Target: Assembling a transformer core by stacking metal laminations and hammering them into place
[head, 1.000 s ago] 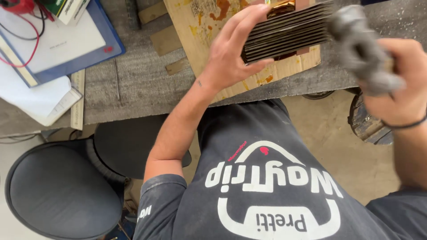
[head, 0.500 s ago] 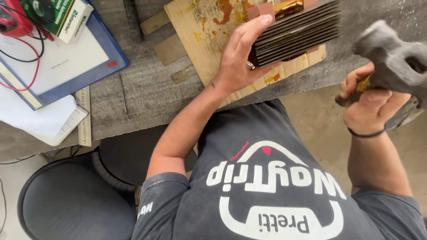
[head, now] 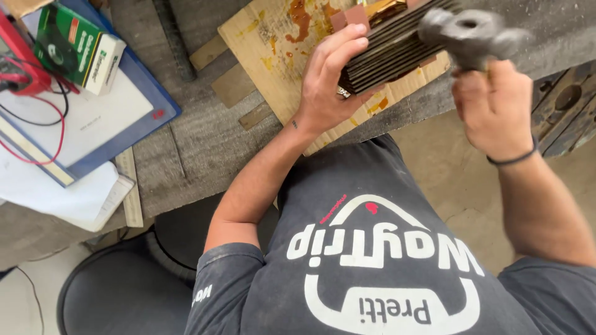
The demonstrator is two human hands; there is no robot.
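Nearest to me is the dark printed shirt (head: pixel 372 260), and the black round stool (head: pixel 118 298) sits below the table's edge at lower left. Coming up from there, I follow the two forearms to the work.

The left hand (head: pixel 326 93) is clamped around the near end of a stack of thin dark metal plates (head: pixel 391 53), fingers (head: pixel 338 53) curled over the top, thumb underneath. The stack rests tilted on a stained cardboard sheet (head: pixel 273 37) at the near edge of the grey table (head: pixel 205 142).

The right hand (head: pixel 493 105) has its grip closed tight on a hammer (head: pixel 472 34), the heavy grey head blurred and sitting right at the far end of the stack. A dark band circles that wrist.

Here is what worries me. That head is near the left fingers; a glancing blow, I judge, could slide along the plates and catch them. The stack is loose leaves, so an off-centre hit may fan them out or pinch skin between the edges. It also sits close to the table's edge, so a hard knock might drive it off the cardboard and down onto the lap.

Further left, a blue clipboard (head: pixel 93 118) with white paper, a green box (head: pixel 74 46) and red wires (head: pixel 37 105) lie well apart from the hammer; I see little risk there.
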